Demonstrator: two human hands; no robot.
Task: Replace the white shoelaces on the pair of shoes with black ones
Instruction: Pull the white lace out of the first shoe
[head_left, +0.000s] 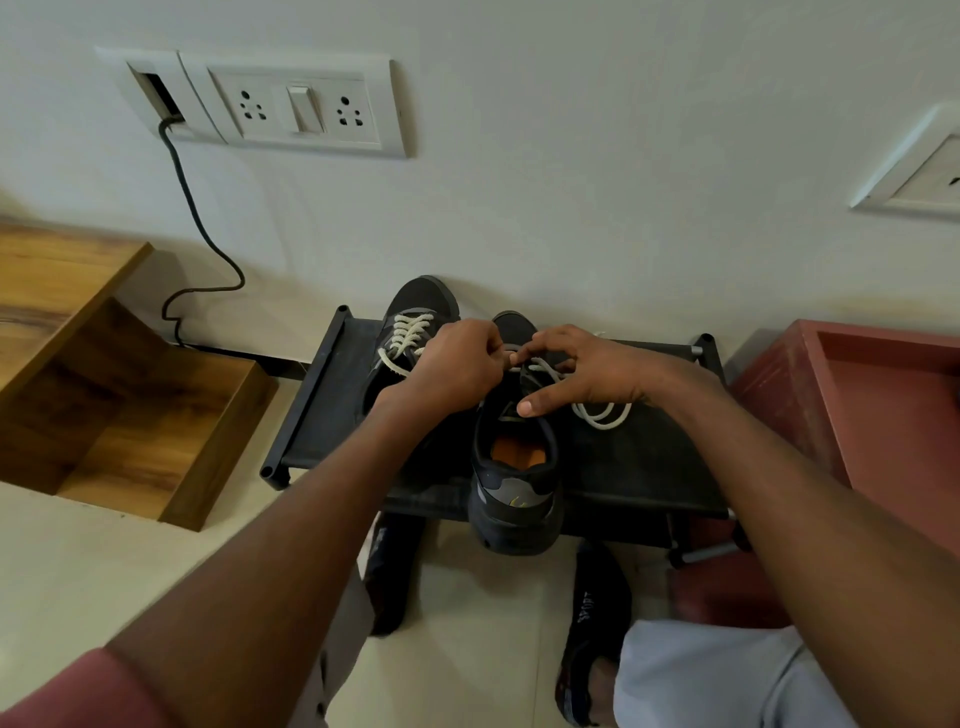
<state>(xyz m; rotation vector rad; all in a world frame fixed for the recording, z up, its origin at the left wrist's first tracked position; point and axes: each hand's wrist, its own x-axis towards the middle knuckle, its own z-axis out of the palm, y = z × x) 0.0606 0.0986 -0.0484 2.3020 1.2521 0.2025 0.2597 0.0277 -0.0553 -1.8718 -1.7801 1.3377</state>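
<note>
Pinching a white shoelace (556, 375) at frame centre, the curled fingers of the left hand (457, 366) and right hand (582, 371) meet over the nearer black shoe (514, 467) on a black rack (322, 395).

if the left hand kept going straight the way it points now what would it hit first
Probably the right hand: the left hand points right across the nearer shoe, fingers nearly meeting over its white lace. Depth is unclear.
</note>
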